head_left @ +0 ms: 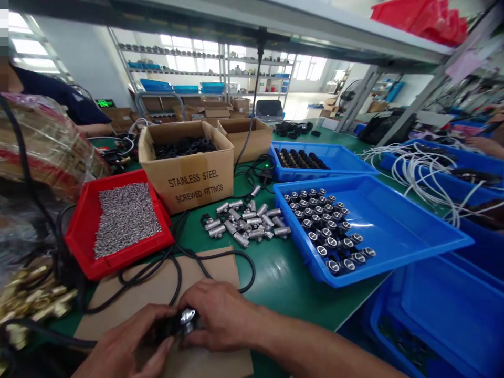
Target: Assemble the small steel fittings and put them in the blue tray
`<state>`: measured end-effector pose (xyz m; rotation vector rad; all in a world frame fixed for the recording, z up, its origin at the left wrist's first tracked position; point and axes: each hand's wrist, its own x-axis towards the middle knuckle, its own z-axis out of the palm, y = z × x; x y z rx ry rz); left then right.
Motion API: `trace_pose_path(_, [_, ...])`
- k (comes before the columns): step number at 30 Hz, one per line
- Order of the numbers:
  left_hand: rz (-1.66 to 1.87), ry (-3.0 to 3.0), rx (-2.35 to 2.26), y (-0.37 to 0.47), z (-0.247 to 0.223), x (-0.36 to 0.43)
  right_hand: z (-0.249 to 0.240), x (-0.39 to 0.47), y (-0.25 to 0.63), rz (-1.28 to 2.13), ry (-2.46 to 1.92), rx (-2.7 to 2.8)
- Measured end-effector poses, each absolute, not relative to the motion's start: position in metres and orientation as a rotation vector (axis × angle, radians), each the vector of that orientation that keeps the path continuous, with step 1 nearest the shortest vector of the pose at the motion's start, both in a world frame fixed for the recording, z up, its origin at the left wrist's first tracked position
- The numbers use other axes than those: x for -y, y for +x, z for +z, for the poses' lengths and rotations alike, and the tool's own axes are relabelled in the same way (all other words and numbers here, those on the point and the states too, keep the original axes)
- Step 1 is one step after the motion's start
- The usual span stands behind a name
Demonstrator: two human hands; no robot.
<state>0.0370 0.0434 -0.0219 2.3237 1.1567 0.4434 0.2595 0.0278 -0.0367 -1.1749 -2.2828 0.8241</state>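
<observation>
Over the cardboard sheet [220, 268], near the bottom of the head view, a small black-and-silver fitting [188, 316] is held between both hands. My left hand [132, 341] is closed on its dark left side, thumb and fingers pinching. From the right, my right hand [220, 315] grips the shiny metal part, fingers curled over it. Much of the piece is hidden by the fingers. Beyond the hands lies a pile of silver metal fittings [248, 220]. Rows of black fittings with silver tops [326, 220] stand in a blue tray [397, 220] at the right.
A red bin [84, 231] of small metal pieces stands left, beside a cardboard box [200, 184] with black parts. Black cable [252, 273] loops over the cardboard. Brass fittings [37, 299] lie at far left. White tubes [417, 173] hang over trays at right. A co-worker's sleeve [51, 94] shows behind.
</observation>
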Motion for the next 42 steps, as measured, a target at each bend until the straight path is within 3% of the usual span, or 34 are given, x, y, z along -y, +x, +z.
trace_pose_path(7, [0.283,2.219,-1.182,0.036,0.011,-0.044,-0.043,-0.028,0.254,1.02,-1.178,2.093])
trace_pose_path(36, [0.311,2.052,-1.185,0.046,-0.01,-0.038,-0.061,-0.026,0.246,1.001,-1.204,2.097])
trace_pose_path(42, [0.302,2.0,-1.214,0.046,-0.008,-0.039,-0.025,-0.041,0.255,1.124,-1.22,2.218])
